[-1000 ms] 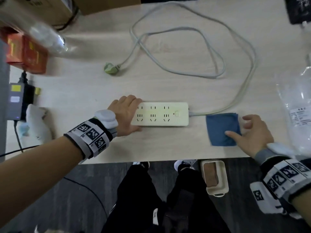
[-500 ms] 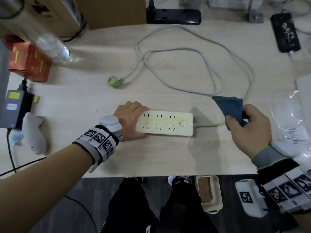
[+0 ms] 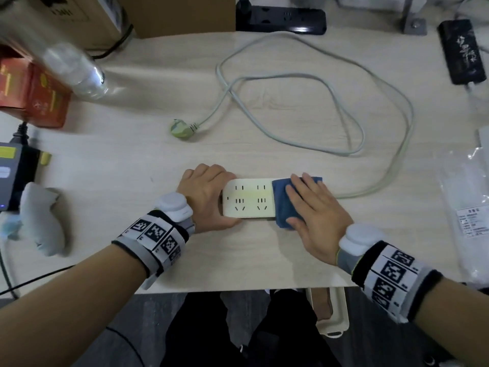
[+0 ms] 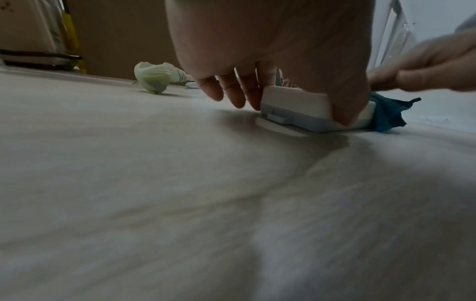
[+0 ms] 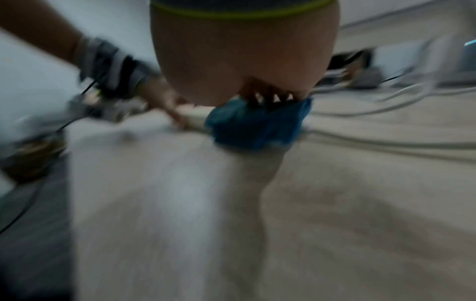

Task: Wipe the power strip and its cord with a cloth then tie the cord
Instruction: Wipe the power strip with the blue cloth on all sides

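A cream power strip point(image 3: 247, 198) lies flat near the table's front edge. My left hand point(image 3: 209, 197) grips its left end; in the left wrist view the thumb point(image 4: 345, 106) sits on the near side of the strip point(image 4: 296, 103) and the fingers point(image 4: 231, 89) on the far side. My right hand point(image 3: 315, 207) lies flat on a blue cloth point(image 3: 281, 205) and presses it onto the strip's right end. The grey cord point(image 3: 370, 192) runs right, loops across the table and ends at the plug point(image 3: 181, 128). The right wrist view is blurred and shows the cloth point(image 5: 257, 124).
A clear plastic bottle point(image 3: 74, 70) and a red box point(image 3: 34, 94) stand at the back left. A black power strip point(image 3: 280, 18) and a black device point(image 3: 461, 50) lie at the back. A plastic bag point(image 3: 468, 207) lies at the right, a grey adapter point(image 3: 13, 176) at the left.
My right hand picked the blue cloth up off the table, carried it left and laid it flat on the strip's right end. The left hand stayed on the left end.
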The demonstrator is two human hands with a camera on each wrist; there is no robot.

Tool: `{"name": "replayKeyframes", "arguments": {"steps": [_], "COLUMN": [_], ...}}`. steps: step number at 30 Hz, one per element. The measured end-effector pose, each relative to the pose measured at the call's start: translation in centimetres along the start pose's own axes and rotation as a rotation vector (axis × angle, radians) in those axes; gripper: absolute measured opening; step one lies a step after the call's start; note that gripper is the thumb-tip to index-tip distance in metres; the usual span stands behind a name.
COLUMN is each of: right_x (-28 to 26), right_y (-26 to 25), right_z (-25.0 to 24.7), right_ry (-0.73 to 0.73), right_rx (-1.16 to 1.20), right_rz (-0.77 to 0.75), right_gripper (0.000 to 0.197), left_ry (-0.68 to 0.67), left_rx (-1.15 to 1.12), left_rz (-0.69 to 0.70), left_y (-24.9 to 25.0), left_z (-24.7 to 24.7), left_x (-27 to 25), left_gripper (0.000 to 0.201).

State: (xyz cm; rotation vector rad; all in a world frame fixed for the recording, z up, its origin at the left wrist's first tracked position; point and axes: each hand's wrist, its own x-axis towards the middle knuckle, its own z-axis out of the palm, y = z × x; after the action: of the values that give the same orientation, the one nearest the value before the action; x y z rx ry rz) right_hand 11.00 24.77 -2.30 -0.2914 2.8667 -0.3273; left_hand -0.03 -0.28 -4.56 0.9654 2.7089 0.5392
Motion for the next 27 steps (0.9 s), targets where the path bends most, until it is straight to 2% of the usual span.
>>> {"name": "replayKeyframes", "arguments": {"steps": [3, 9, 12, 16, 18, 20, 22, 25, 27], "right_x": [0.8, 5.0, 4.2, 0.4, -0.5, 0.1, 1.9, 4.8, 5.3], "right_y": [-1.8, -8.1, -5.4, 1.4, 2.5, 1.1, -1.9, -6.1, -6.3], "right_z": [1.6, 3.2, 2.8, 1.7, 1.5, 2.0, 2.6, 2.7, 2.6], "right_ry": [-0.070, -0.015, -0.011, 0.028, 0.030, 0.046, 0.036, -0.056, -0.096], "right_rx": [-0.011, 0.000, -0.046, -0.046, -0.034, -0.017, -0.010, 0.000, 0.009], "right_rz": [-0.063, -0.246, -0.242, -0.144, -0.112, -0.116, -0.181, -0.261, -0.266], "right_gripper": [0.067, 0.060, 0.055, 0.052, 0.052, 0.053, 0.061, 0.076, 0.075], "left_ry": [-0.047, -0.017, 0.006, -0.031, -0.046, -0.053, -0.055, -0.062, -0.063], "left_rx": [-0.001, -0.013, -0.022, -0.008, -0.007, -0.021, -0.031, -0.038, -0.028], "left_rz": [-0.022, -0.016, -0.005, -0.008, -0.021, -0.034, -0.042, -0.055, -0.048], "left_y": [0.0, 0.1, 0.0, -0.1, 0.0, 0.2, 0.6, 0.6, 0.7], "left_z": [-0.3, 0.1, 0.3, 0.3, 0.2, 0.1, -0.1, -0.2, -0.1], "left_x": [-0.1, -0.4, -0.2, 0.0, 0.0, 0.0, -0.1, -0.2, -0.2], "left_gripper": [0.075, 0.077, 0.080, 0.075, 0.075, 0.075, 0.076, 0.083, 0.083]}}
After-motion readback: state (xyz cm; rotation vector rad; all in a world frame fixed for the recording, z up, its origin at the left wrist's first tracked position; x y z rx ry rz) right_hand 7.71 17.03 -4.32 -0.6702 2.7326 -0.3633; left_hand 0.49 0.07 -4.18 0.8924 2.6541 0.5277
